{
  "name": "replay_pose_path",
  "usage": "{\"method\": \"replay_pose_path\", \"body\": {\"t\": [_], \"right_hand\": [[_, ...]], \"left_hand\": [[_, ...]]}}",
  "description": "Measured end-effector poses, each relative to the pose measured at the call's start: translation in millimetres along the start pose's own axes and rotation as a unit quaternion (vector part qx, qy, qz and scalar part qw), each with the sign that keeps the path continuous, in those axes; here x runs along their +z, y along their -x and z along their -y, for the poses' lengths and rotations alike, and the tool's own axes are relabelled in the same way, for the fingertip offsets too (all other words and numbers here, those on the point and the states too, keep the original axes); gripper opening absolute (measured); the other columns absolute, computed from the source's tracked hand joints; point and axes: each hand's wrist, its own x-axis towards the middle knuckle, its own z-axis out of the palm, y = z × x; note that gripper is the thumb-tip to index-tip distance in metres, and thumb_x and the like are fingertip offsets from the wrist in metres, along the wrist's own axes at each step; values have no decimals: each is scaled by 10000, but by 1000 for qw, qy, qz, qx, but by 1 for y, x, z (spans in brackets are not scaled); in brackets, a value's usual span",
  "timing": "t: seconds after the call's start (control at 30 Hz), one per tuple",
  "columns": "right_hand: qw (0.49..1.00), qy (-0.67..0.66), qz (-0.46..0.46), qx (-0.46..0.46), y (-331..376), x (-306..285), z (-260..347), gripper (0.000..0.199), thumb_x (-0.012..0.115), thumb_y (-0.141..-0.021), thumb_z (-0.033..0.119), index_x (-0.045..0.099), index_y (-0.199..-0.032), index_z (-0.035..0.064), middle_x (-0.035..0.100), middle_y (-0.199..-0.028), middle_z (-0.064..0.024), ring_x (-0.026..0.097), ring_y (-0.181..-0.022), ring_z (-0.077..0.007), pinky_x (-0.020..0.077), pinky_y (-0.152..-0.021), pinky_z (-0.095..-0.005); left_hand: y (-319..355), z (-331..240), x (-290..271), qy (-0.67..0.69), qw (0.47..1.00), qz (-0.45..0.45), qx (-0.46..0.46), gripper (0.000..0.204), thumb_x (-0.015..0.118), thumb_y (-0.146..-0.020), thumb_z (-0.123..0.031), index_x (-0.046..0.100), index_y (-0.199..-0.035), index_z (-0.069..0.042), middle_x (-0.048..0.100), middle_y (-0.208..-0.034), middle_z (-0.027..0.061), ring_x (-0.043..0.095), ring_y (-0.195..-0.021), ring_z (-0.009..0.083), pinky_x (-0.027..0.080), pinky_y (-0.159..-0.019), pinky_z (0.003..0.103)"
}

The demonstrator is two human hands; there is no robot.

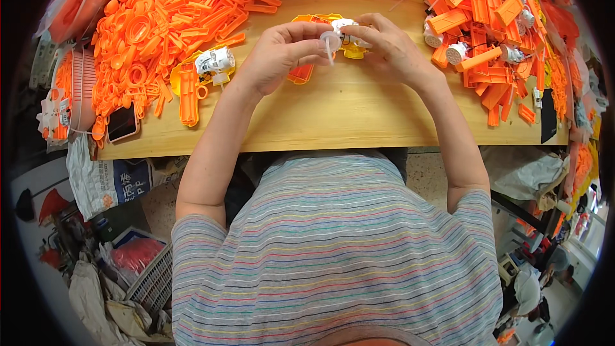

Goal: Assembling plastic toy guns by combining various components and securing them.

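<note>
Nearest the camera, below the grip: a striped shirt [339, 237]. Left hand [277, 52] pinched tight at the fingertips around a translucent stemmed disc [329, 40]. Right hand [392, 45] touching a white unit [344, 25], closure impossible to judge with the thumb hidden. Just beyond the grip on the worktop [320, 122], a yellow frame [353, 52]; well left, heaped orange spoons [154, 32]; well right, piled orange housings [477, 9]. Likeliest trouble: disc slipping through too shallow a pinch, stem bending under sideways pressure, or frame skidding if pushed unbraced.
</note>
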Motion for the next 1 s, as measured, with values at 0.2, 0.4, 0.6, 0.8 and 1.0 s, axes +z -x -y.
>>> {"method": "replay_pose_path", "body": {"t": [0.2,0.4,0.6,0.8,1.0], "right_hand": [[999,-41,-26,-15,0,2,-7,591,731,-715,-51,604,-1257,147,559,-1193,-142,605,-1052,-299,549,-837,-346],[991,-129,-5,44,-3,-3,-9,571,689,-705,-91,608,-1237,101,560,-1201,-112,599,-1078,-270,522,-875,-334],[983,-172,3,66,-3,0,-19,538,696,-730,-74,629,-1221,135,554,-1202,-105,602,-1060,-274,522,-867,-353],[980,-183,23,81,-8,-4,-14,503,706,-750,-52,614,-1222,95,541,-1249,-86,580,-1107,-236,506,-880,-331],[983,-170,16,66,-6,-2,-16,504,707,-754,-43,607,-1228,97,543,-1242,-83,586,-1090,-234,504,-869,-325]], "left_hand": [[-8,-2,4,-116,991,-32,55,283,680,-901,-94,660,-1160,18,707,-989,72,665,-848,116,535,-714,229],[-19,4,21,-359,921,-54,142,218,727,-855,-84,719,-1065,-26,713,-864,32,625,-698,62,495,-626,216],[-34,15,25,-478,828,-27,292,220,742,-800,-58,738,-1018,-87,711,-849,65,621,-677,104,499,-621,259],[-36,19,22,-483,822,-5,302,205,744,-793,-63,732,-997,-71,713,-872,91,623,-683,147,516,-656,286],[-36,6,27,-542,801,21,254,182,754,-792,-106,730,-967,-65,701,-815,84,631,-664,159,510,-631,291]]}}
